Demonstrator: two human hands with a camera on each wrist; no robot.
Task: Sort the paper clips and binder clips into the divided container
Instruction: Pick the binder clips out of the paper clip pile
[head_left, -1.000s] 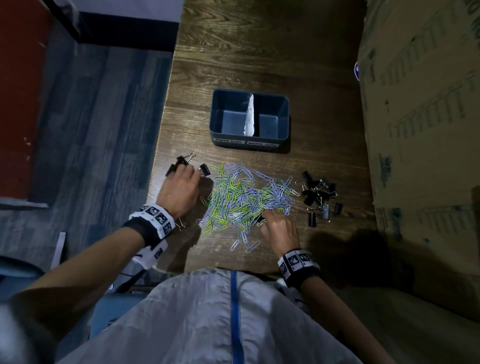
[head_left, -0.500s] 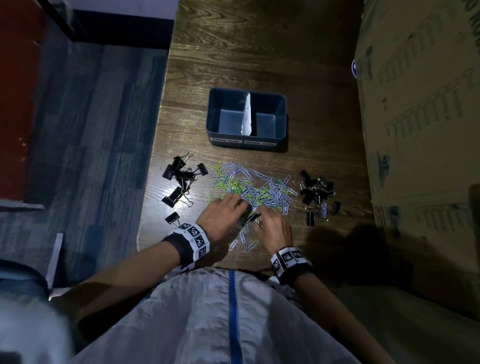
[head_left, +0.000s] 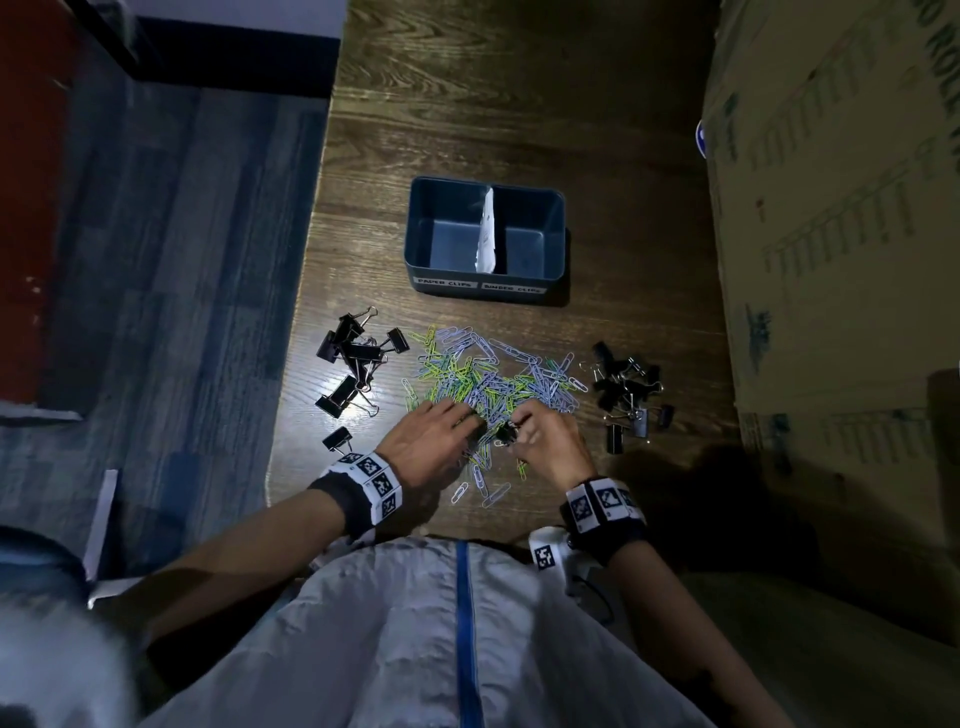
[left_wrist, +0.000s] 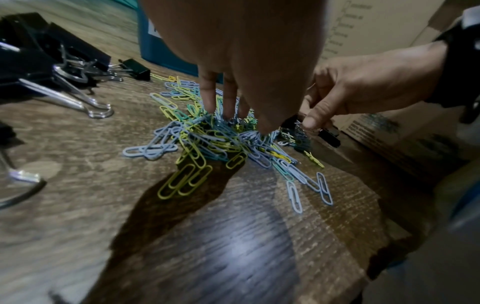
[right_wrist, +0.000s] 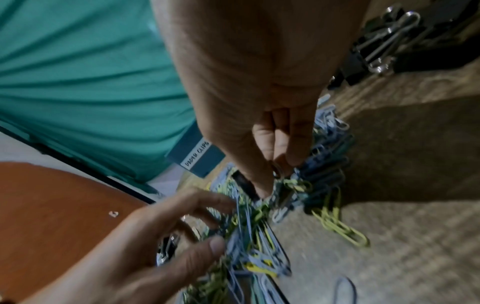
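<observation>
A dark blue divided container stands mid-table with a white divider; its left half is labelled paper clips, its right half binder clips, and both look empty. In front lies a pile of blue, green and yellow paper clips. Black binder clips lie in a left group and a right group. My left hand presses straight fingers into the pile's near edge. My right hand pinches the wire handle of a black binder clip among the paper clips.
A large cardboard box walls off the table's right side. The table's left edge drops to a blue-grey floor. A few loose paper clips lie near the front edge by my body.
My left hand has left the left binder clip group and moved right onto the paper clip pile. My right hand has stayed at the pile's near edge and now pinches a binder clip.
</observation>
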